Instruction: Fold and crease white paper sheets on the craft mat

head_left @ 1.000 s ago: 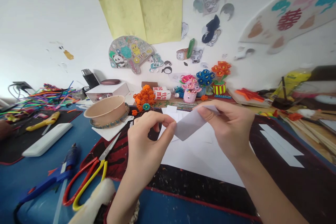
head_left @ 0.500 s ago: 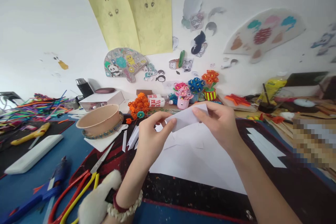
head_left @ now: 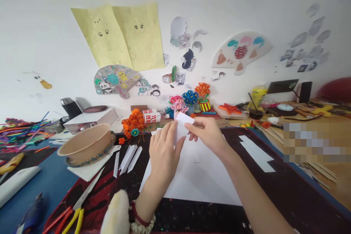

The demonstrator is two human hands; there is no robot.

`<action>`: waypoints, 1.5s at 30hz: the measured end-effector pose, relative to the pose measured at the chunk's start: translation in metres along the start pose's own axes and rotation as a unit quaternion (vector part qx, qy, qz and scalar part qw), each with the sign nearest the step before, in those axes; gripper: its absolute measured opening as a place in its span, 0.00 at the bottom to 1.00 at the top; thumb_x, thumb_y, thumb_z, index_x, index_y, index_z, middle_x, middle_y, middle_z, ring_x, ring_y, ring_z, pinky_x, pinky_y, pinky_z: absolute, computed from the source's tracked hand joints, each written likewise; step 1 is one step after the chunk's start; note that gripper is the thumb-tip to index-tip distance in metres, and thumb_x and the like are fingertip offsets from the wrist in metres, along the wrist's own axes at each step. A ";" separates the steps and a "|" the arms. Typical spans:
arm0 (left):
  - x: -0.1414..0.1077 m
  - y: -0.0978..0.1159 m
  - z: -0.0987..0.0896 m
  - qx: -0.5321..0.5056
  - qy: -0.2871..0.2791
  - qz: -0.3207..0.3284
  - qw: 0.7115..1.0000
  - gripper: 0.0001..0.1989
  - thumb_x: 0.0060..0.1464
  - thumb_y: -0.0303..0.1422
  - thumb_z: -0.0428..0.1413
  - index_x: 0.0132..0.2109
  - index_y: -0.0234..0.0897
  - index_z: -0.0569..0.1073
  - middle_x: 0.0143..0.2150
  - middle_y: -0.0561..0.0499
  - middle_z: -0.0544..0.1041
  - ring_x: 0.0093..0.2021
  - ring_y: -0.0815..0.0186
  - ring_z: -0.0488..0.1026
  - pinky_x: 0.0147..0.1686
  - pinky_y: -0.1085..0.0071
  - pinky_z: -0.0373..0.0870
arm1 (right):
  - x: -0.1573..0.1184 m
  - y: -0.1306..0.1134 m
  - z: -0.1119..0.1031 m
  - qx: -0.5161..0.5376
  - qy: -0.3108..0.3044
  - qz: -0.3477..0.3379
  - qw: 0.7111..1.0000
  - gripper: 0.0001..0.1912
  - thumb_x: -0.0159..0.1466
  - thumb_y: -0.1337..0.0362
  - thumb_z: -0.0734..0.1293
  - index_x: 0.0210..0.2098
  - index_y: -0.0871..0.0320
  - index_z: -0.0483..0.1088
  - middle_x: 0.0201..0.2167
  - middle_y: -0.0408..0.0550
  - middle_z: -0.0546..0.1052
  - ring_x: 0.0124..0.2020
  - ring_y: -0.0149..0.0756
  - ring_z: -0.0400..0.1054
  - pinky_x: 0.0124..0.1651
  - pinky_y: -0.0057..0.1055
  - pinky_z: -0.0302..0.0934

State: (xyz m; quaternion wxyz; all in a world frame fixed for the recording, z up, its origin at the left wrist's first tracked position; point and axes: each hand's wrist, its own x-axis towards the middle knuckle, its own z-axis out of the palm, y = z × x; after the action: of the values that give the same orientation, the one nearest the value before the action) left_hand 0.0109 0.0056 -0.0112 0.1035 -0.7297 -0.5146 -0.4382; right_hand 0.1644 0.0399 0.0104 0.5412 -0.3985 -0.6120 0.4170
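Note:
Between my two hands, raised above the table, is a small piece of white paper (head_left: 182,124). My left hand (head_left: 164,146) grips its left and lower side, fingers behind and thumb in front. My right hand (head_left: 205,131) pinches the right edge between thumb and fingers. Beneath them a large white sheet (head_left: 203,186) lies on the dark mat (head_left: 203,214). Several narrow folded paper strips (head_left: 128,159) rest left of the sheet. More white paper strips (head_left: 256,153) lie to its right.
Scissors (head_left: 82,199) with red and yellow handles lie at lower left, near a blue glue gun (head_left: 33,212). A round tan container (head_left: 87,140) stands behind them. Orange pipe-cleaner flowers (head_left: 133,122) and a bottle (head_left: 152,117) are at the back. Thin wooden sticks (head_left: 319,172) lie at right.
The paper piece has turned from lying sideways to more upright, and my left hand has closed further round it. The camera view has shifted right and up.

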 end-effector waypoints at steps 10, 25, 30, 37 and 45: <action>-0.004 0.003 -0.010 -0.251 -0.144 -0.111 0.951 0.18 0.66 0.38 0.40 0.53 0.37 0.69 0.26 0.54 0.69 0.24 0.70 0.62 0.25 0.74 0.58 | -0.002 0.004 0.015 -0.090 -0.048 -0.070 0.992 0.15 0.59 0.51 0.67 0.33 0.57 0.69 0.28 0.44 0.74 0.26 0.32 0.69 0.27 0.27 0.63; -0.005 -0.001 -0.012 -0.192 -0.118 -0.104 0.969 0.12 0.65 0.33 0.42 0.38 0.37 0.68 0.24 0.56 0.65 0.23 0.71 0.58 0.26 0.75 0.53 | -0.001 0.012 0.019 -0.139 0.003 -0.062 0.988 0.16 0.61 0.57 0.65 0.45 0.58 0.70 0.32 0.46 0.74 0.30 0.35 0.71 0.34 0.32 0.67; -0.009 -0.001 -0.006 -0.083 -0.091 -0.037 0.992 0.12 0.64 0.29 0.42 0.36 0.36 0.68 0.29 0.52 0.71 0.28 0.68 0.65 0.28 0.73 0.55 | -0.004 0.008 0.022 -0.109 -0.061 -0.071 0.990 0.18 0.63 0.54 0.63 0.48 0.59 0.69 0.35 0.47 0.75 0.33 0.36 0.71 0.34 0.30 0.65; -0.013 -0.003 -0.003 0.002 -0.080 0.015 0.997 0.12 0.62 0.25 0.43 0.43 0.36 0.71 0.32 0.49 0.75 0.32 0.64 0.70 0.30 0.72 0.59 | -0.006 0.006 0.027 -0.182 -0.022 -0.080 0.980 0.19 0.65 0.57 0.58 0.49 0.61 0.69 0.25 0.44 0.72 0.27 0.35 0.66 0.29 0.29 0.58; -0.003 -0.007 -0.009 -0.309 -0.121 -0.199 0.922 0.14 0.60 0.36 0.48 0.42 0.35 0.76 0.29 0.50 0.77 0.28 0.65 0.71 0.29 0.72 0.63 | 0.002 0.016 0.017 -0.085 0.046 0.013 0.995 0.14 0.58 0.56 0.65 0.31 0.62 0.73 0.26 0.47 0.75 0.26 0.36 0.66 0.29 0.30 0.58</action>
State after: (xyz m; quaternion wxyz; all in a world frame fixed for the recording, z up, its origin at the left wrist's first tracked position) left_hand 0.0004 0.0015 -0.0102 -0.2796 -0.6558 -0.4963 -0.4954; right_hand 0.1480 0.0454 -0.0049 0.5270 -0.4697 -0.6145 0.3520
